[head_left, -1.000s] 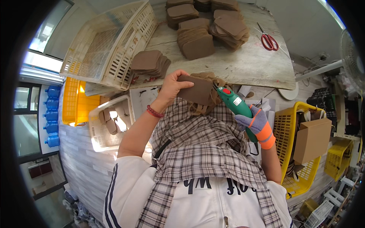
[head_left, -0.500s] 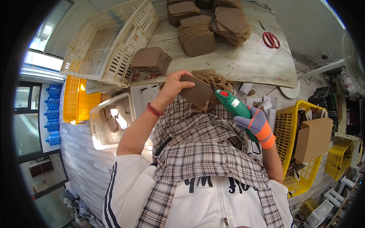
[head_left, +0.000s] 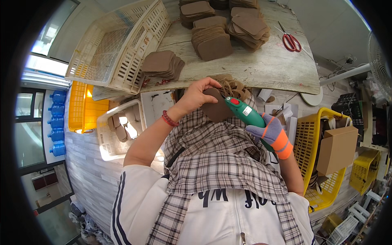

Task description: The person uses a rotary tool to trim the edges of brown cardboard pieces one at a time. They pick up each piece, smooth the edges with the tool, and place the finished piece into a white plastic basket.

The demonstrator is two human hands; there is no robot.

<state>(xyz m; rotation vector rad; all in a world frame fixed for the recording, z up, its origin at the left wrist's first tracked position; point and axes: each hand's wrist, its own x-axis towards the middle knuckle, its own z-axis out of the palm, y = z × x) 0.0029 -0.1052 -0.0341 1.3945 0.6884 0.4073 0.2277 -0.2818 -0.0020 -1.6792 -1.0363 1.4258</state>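
My bare left hand (head_left: 199, 97) pinches a flat brown rounded piece (head_left: 217, 109) between thumb and fingers, over my lap. In my right hand (head_left: 272, 131), which wears a grey and orange glove, is a green hand-held electric cutter (head_left: 250, 115) with a red button. Its front end meets the right edge of the brown piece; the blade itself cannot be made out. Behind the piece lies a tangle of curled brown offcut strips (head_left: 236, 87), partly hidden by it and by my left hand.
On the table (head_left: 261, 69) ahead are a small stack of brown pieces (head_left: 161, 65), several taller stacks (head_left: 213, 45), red-handled scissors (head_left: 290, 42) and a white crate (head_left: 122, 69). A cream basket (head_left: 107, 141) stands left, a yellow basket (head_left: 304, 141) with a cardboard box (head_left: 337, 149) right.
The brown piece has been turned and shifted slightly right by my left hand. My right hand has brought the cutter a little left, up to the piece's edge.
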